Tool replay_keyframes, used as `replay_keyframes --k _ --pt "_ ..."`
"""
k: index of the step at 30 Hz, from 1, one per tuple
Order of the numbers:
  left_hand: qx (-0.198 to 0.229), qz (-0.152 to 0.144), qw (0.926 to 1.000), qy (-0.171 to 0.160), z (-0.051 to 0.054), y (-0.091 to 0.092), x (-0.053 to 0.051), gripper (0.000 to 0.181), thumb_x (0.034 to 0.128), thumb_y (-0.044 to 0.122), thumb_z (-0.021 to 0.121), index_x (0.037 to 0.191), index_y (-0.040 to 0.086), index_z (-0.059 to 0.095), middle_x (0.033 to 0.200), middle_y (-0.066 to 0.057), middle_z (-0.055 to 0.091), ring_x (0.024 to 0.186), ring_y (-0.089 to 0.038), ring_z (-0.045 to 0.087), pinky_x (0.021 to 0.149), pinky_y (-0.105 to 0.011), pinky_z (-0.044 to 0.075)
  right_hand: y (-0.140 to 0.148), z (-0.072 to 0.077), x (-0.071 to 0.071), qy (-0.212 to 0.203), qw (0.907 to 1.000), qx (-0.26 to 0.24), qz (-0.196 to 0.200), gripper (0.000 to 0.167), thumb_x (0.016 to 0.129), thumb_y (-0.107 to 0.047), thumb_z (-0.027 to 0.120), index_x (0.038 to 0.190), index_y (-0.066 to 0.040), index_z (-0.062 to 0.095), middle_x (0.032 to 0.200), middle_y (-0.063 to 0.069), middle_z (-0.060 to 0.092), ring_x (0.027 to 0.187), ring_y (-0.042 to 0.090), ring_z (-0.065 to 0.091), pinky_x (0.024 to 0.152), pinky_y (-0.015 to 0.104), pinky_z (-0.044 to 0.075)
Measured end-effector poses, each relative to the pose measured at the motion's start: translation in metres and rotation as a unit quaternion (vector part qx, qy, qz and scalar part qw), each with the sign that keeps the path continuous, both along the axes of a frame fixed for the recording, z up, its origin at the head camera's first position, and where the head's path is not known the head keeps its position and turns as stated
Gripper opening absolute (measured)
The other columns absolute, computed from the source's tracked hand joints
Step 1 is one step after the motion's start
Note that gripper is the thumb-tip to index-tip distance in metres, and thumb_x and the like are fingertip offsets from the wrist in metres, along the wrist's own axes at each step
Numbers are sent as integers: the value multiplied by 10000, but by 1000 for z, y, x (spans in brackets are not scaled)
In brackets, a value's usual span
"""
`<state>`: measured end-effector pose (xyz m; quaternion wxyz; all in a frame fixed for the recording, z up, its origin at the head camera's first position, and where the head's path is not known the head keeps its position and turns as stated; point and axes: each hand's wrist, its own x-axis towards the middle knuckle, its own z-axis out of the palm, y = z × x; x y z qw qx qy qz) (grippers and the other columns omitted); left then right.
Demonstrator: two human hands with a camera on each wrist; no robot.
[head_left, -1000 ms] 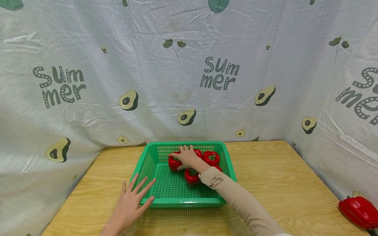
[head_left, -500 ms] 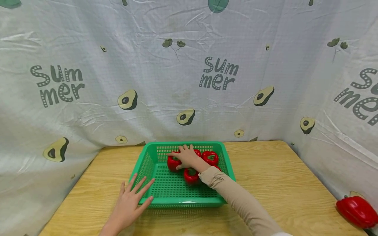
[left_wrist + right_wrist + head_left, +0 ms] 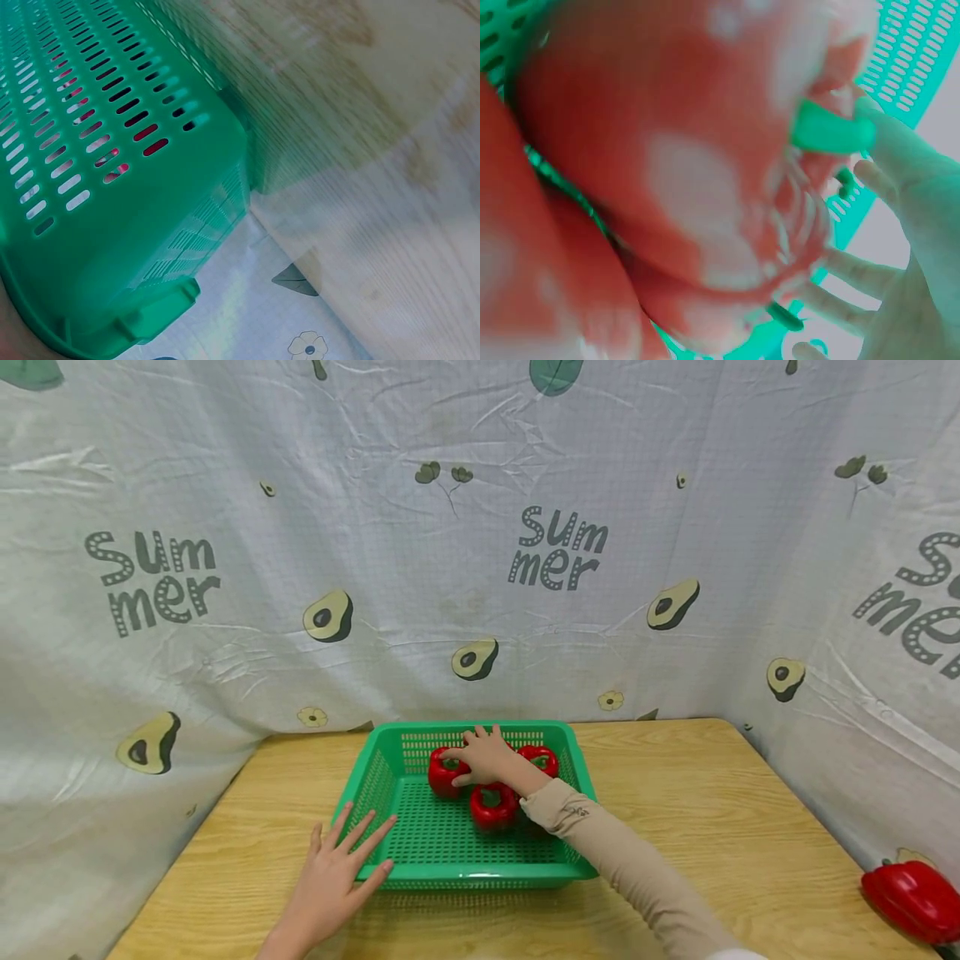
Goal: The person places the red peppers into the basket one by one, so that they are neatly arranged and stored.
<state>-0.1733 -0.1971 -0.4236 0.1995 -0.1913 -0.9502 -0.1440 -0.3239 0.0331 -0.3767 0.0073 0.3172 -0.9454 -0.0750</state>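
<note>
My left hand (image 3: 322, 881) is at the near left corner of a green plastic basket (image 3: 491, 875), fingers spread and laid over its rim. The slotted basket wall (image 3: 120, 232) fills the left of the left wrist view. Inside the basket, my right hand (image 3: 489, 758) is over several red bell peppers, its fingers spread. One bell pepper (image 3: 442, 783) is by its thumb side, another (image 3: 493, 814) lies in front, and a third (image 3: 547, 760) is to the right. Close up in the right wrist view, bell peppers (image 3: 675, 142) with green stems are beside the extended fingers (image 3: 859, 270).
A separate red bell pepper (image 3: 911, 902) lies near the right edge of the wooden table (image 3: 675, 793). A patterned white curtain (image 3: 390, 543) hangs behind the table and along both sides.
My right hand has shifted slightly right and back over the peppers, showing more of the front one. The left hand has stayed in place.
</note>
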Motion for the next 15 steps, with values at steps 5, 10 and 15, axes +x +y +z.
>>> replay_keyframes --k 5,10,15 --pt "66 -33 10000 -25 0 0 0 509 823 392 583 1309 301 459 1310 -100 502 1307 -399 256 915 -702 196 11 17 6 16 9996 -152 216 493 849 -485 511 1314 -347 422 1163 49 491 1095 247 397 931 493 308" --pt "52 -29 10000 -9 1 0 0 511 823 390 584 1310 306 457 1308 -95 505 1306 -401 260 917 -701 202 27 35 21 211 9984 -272 448 469 849 -474 523 1290 -327 460 1106 18 518 1004 203 400 824 422 314" --pt "9 -12 10000 41 2 1 2 504 822 386 586 1304 296 467 1298 -90 515 1298 -404 277 916 -697 213 48 48 36 316 9958 -559 655 440 845 -452 544 1259 -311 494 1097 -5 536 936 170 392 746 360 280"
